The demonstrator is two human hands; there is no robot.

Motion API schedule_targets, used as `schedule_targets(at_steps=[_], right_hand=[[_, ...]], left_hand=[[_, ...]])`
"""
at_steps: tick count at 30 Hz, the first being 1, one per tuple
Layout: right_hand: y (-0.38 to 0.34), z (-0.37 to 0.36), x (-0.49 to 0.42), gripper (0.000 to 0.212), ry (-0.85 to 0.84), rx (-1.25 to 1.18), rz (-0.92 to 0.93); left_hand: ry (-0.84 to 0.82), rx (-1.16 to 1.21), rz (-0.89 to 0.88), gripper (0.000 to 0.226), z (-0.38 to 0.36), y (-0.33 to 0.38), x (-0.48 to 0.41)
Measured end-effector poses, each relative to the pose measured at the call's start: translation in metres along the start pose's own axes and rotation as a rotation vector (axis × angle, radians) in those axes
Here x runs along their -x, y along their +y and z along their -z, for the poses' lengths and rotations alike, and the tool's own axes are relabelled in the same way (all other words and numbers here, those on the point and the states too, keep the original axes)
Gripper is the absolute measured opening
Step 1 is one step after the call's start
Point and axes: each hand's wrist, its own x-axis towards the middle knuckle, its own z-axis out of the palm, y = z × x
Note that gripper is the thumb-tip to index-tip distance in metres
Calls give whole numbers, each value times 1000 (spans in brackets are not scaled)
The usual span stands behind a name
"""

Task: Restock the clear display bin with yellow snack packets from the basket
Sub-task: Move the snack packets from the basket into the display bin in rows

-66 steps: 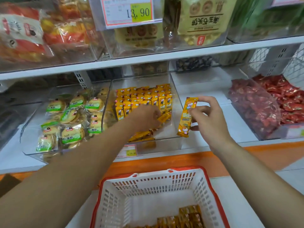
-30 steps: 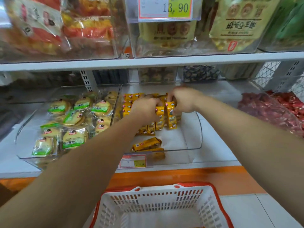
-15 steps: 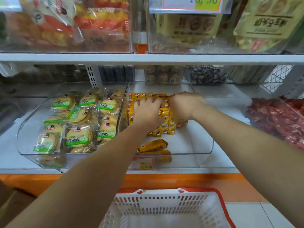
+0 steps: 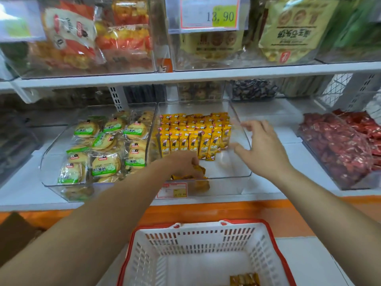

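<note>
The clear display bin (image 4: 243, 129) sits on the lower shelf, with rows of upright yellow snack packets (image 4: 193, 135) filling its back half. My left hand (image 4: 181, 164) is down at the bin's front, fingers curled around loose yellow packets (image 4: 201, 172) lying there. My right hand (image 4: 261, 147) hovers at the bin's right wall, fingers spread and holding nothing. Below, the white basket with a red rim (image 4: 185, 234) holds a few yellow packets (image 4: 245, 279) at its bottom edge.
A clear bin of green-labelled round biscuits (image 4: 103, 147) stands left of the display bin. A bin of red packets (image 4: 340, 149) stands to the right. An upper shelf (image 4: 185, 76) with bagged snacks and a price tag (image 4: 208, 15) hangs overhead.
Both hands left the standing rows. My left hand dropped to the loose packets at the bin's front; my right hand pulled back to the right and opened.
</note>
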Motion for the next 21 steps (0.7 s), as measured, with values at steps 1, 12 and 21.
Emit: schedule_targets(at_steps=[1, 12, 21], right_hand=[[6, -2, 8, 57, -12, -51, -23], [25, -16, 21, 56, -151, -289, -112], [18, -4, 18, 53, -37, -212, -161]], left_hand=[[-18, -1, 6, 54, -2, 0, -3], [-172, -54, -53, 50, -13, 7, -25], [128, 545, -2, 31, 6, 5, -10]])
